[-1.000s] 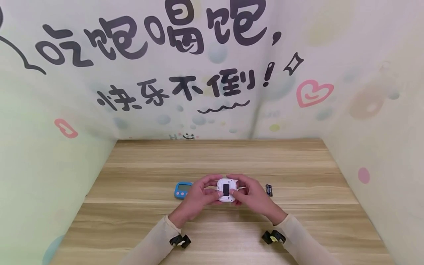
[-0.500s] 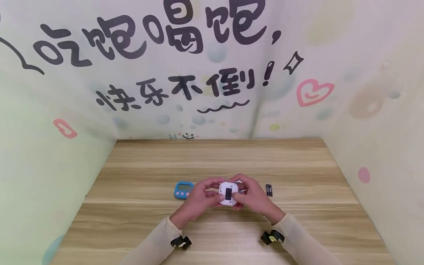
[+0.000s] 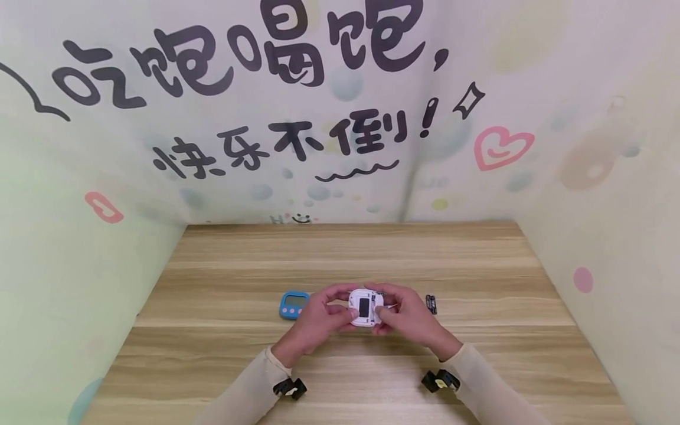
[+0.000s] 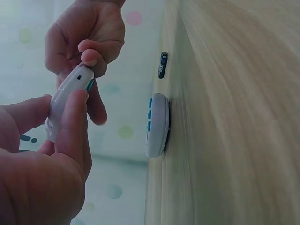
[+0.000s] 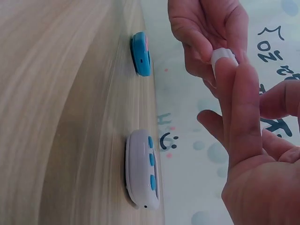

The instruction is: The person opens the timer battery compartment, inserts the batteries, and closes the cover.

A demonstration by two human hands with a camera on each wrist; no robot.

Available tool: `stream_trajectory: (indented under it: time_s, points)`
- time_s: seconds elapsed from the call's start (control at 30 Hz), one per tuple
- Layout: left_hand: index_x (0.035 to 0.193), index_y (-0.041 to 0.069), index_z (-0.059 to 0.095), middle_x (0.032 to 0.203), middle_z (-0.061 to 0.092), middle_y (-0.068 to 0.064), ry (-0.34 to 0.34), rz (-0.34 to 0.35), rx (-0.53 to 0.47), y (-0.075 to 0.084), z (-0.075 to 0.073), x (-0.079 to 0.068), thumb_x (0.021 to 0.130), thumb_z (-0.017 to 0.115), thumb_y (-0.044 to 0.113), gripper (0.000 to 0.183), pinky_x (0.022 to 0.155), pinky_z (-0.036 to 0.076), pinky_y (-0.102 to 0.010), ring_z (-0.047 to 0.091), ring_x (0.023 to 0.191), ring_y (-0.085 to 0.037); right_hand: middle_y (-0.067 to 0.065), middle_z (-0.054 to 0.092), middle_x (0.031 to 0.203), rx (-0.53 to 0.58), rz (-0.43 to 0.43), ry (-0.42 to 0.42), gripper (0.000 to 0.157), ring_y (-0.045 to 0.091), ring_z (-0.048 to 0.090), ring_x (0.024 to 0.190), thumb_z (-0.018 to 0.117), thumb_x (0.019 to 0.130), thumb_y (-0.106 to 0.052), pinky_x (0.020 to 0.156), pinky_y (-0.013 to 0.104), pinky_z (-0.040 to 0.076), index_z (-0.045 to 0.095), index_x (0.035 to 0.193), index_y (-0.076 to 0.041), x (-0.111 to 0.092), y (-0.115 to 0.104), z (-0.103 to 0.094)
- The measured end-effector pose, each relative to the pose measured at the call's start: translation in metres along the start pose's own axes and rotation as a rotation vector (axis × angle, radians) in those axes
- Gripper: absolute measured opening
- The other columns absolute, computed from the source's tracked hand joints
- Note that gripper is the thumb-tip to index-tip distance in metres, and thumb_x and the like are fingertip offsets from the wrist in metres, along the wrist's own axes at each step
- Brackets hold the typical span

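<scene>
A white digital timer [image 3: 363, 307] is held back side up between both hands, above the table. A black rectangle sits in the middle of its back, and a narrow slot shows near its right side. My left hand [image 3: 321, 311] pinches its left side, thumb on the back and fingers at the far edge. My right hand [image 3: 408, 314] grips the right side, thumb tip beside the slot. The left wrist view shows the timer's rounded edge [image 4: 65, 101] between thumb and fingers. Below lies another white timer with blue buttons [image 5: 142, 168], mostly hidden by the hands in the head view.
A blue timer with pink buttons [image 3: 293, 305] lies left of the hands on the wooden table [image 3: 340, 254]. Small dark batteries [image 3: 431, 304] lie to the right. Printed wall sheets [image 3: 239, 195] enclose the back and sides.
The held timer dips slightly toward me, then comes back up. My right thumb has shifted right on its back, and a slot now shows beside it.
</scene>
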State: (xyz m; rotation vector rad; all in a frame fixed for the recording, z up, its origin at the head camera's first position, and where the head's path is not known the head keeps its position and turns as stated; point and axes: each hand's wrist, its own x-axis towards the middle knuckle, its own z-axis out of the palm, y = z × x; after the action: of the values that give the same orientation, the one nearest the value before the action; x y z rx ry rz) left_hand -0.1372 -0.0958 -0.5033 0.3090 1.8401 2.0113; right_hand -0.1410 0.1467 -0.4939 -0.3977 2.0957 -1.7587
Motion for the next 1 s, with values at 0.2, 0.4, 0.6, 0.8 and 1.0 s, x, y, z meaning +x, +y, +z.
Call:
stream_trajectory:
  time_s: [0.2, 0.4, 0.6, 0.8, 1.0]
  points:
    - [0.147, 0.005, 0.057, 0.131, 0.059, -0.022, 0.033, -0.003, -0.022, 0.0, -0.003, 0.0, 0.097, 0.074, 0.001, 0.054, 0.092, 0.062, -0.061, 0.074, 0.094, -0.017, 0.022, 0.067, 0.124, 0.007, 0.002, 0.051, 0.038, 0.035, 0.078, 0.078, 0.069, 0.099, -0.005, 0.075, 0.054, 0.066, 0.063, 0.137, -0.007, 0.0, -0.001, -0.004]
    - [0.147, 0.004, 0.057, 0.13, 0.058, -0.024, 0.042, -0.011, -0.032, 0.001, -0.006, -0.003, 0.096, 0.074, -0.001, 0.054, 0.093, 0.06, -0.064, 0.074, 0.094, -0.018, 0.02, 0.064, 0.106, 0.009, -0.051, 0.045, 0.027, 0.045, 0.077, 0.081, 0.074, 0.099, -0.008, 0.074, 0.056, 0.066, 0.063, 0.123, -0.003, -0.001, 0.003, -0.008]
    - [0.15, -0.001, 0.052, 0.124, 0.061, -0.017, 0.059, -0.031, -0.037, 0.0, -0.012, -0.006, 0.095, 0.075, 0.0, 0.059, 0.091, 0.063, -0.06, 0.073, 0.095, -0.018, 0.018, 0.068, 0.096, -0.068, -0.109, 0.0, 0.025, 0.038, 0.076, 0.081, 0.073, 0.099, -0.005, 0.072, 0.052, 0.067, 0.063, 0.122, 0.0, -0.007, 0.009, -0.015]
    - [0.151, -0.002, 0.05, 0.125, 0.061, -0.019, 0.08, -0.054, -0.035, -0.002, -0.017, -0.011, 0.095, 0.075, 0.0, 0.061, 0.089, 0.065, -0.054, 0.073, 0.096, -0.02, 0.012, 0.072, 0.095, -0.207, -0.099, -0.072, 0.029, 0.028, 0.074, 0.081, 0.074, 0.098, -0.008, 0.07, 0.039, 0.067, 0.064, 0.123, 0.001, -0.012, 0.022, -0.02]
    - [0.15, -0.004, 0.05, 0.126, 0.061, -0.021, 0.071, -0.063, -0.04, -0.003, -0.017, -0.014, 0.094, 0.075, -0.001, 0.061, 0.088, 0.066, -0.051, 0.074, 0.095, -0.018, 0.004, 0.071, 0.09, -0.353, -0.084, -0.166, 0.02, 0.012, 0.065, 0.074, 0.075, 0.096, -0.008, 0.06, 0.022, 0.055, 0.07, 0.115, -0.011, -0.018, 0.033, -0.02]
